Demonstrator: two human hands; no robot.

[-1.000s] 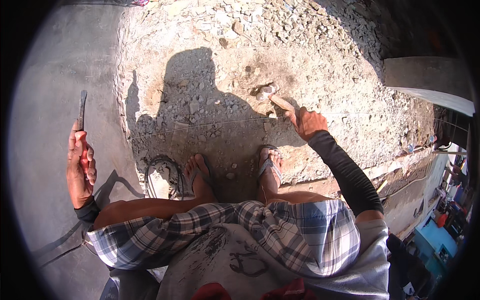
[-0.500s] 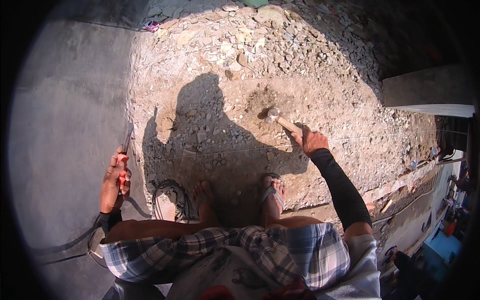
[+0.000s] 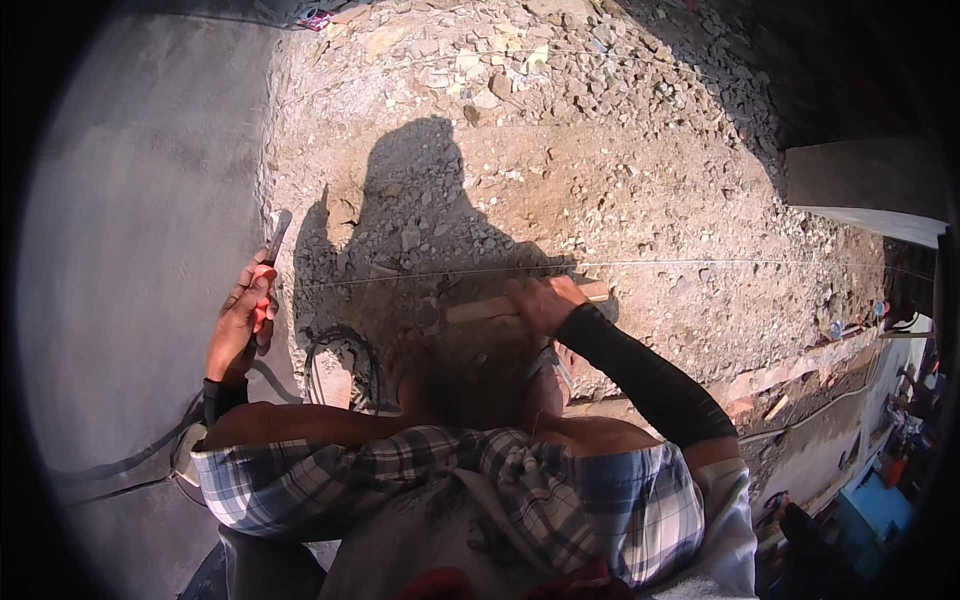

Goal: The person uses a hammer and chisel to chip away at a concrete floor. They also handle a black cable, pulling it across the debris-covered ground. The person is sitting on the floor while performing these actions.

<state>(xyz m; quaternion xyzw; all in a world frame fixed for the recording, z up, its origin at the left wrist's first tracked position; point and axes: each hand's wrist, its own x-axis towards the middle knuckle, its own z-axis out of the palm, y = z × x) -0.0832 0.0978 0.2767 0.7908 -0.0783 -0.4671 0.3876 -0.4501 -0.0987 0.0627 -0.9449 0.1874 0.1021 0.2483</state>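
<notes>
My left hand (image 3: 240,320) is closed around the red handle of a tool (image 3: 264,290) with a grey, blade-like metal end; its exact kind is unclear. This tool points up along the edge where smooth grey concrete meets rough ground. In my right hand (image 3: 547,303) is a hammer (image 3: 480,309) with a pale wooden handle, gripped partway along. Its head lies to the left, in shadow above my feet, and is hard to make out. Behind my right hand the handle's end sticks out to the right. A thin taut string (image 3: 690,262) runs just beyond the hammer.
Smooth grey concrete (image 3: 140,240) spans the left side. Stony ground (image 3: 640,190) fills the middle, with looser rubble (image 3: 580,75) farther off. Black cable (image 3: 320,350) coils beside my left foot (image 3: 405,365). At the right stands a grey block-like ledge (image 3: 865,180).
My right hand has drawn the hammer nearer and to the left, turning its head leftward, away from the dark hollow. My left hand has shifted slightly up and right with the red-handled tool.
</notes>
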